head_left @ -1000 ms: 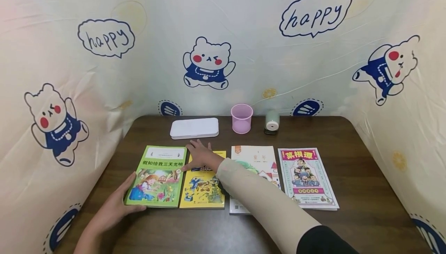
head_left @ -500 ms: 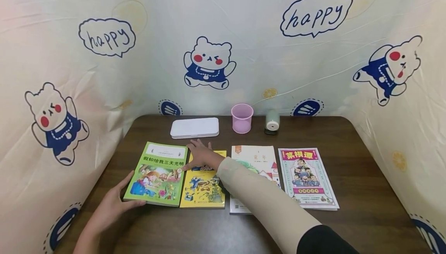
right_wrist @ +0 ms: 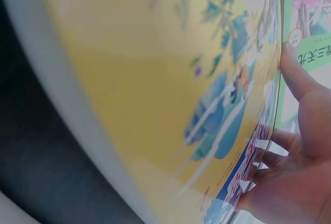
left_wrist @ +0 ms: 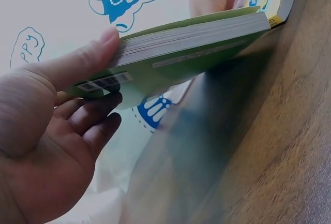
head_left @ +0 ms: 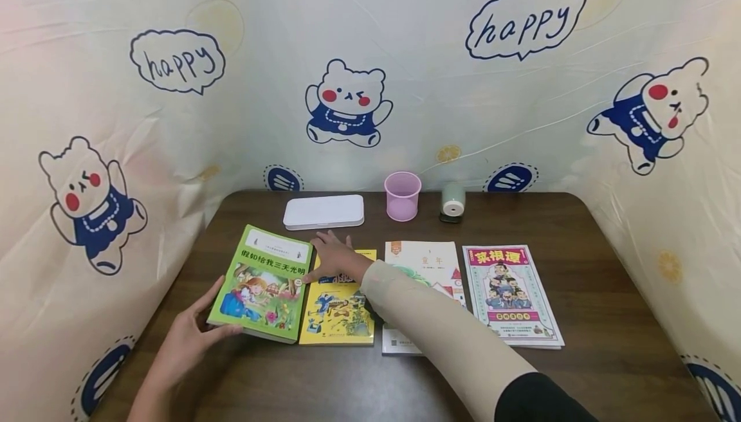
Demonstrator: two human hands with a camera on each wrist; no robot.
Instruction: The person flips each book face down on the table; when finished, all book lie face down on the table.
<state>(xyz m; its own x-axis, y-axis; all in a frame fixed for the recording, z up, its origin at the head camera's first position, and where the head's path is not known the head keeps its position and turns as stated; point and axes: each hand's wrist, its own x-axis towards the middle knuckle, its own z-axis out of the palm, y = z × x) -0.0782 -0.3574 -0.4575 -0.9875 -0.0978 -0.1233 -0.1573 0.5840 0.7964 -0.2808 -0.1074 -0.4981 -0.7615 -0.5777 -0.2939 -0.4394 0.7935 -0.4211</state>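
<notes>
My left hand (head_left: 188, 338) grips the left side of a green picture-covered book (head_left: 263, 290), whose left side is raised off the table. In the left wrist view, the thumb (left_wrist: 93, 56) lies at the page edge and the fingers are under the back cover. My right hand (head_left: 338, 261) lies spread over the upper part of a yellow book (head_left: 338, 319). Its thumb touches the right edge of the green book, and the right wrist view shows the other fingers (right_wrist: 274, 159) by the yellow book's edge.
Right of the yellow book lie a white book (head_left: 419, 258), partly covered by the right sleeve, and a pink-bordered book (head_left: 512, 296). Along the back of the brown table (head_left: 324, 383) stand a white flat case (head_left: 324, 211), a pink cup (head_left: 402, 198) and a green pencil sharpener (head_left: 453, 200).
The green book has tilted up further on its left side and turned slightly clockwise, with my left hand moving along. My right hand has stayed in place.
</notes>
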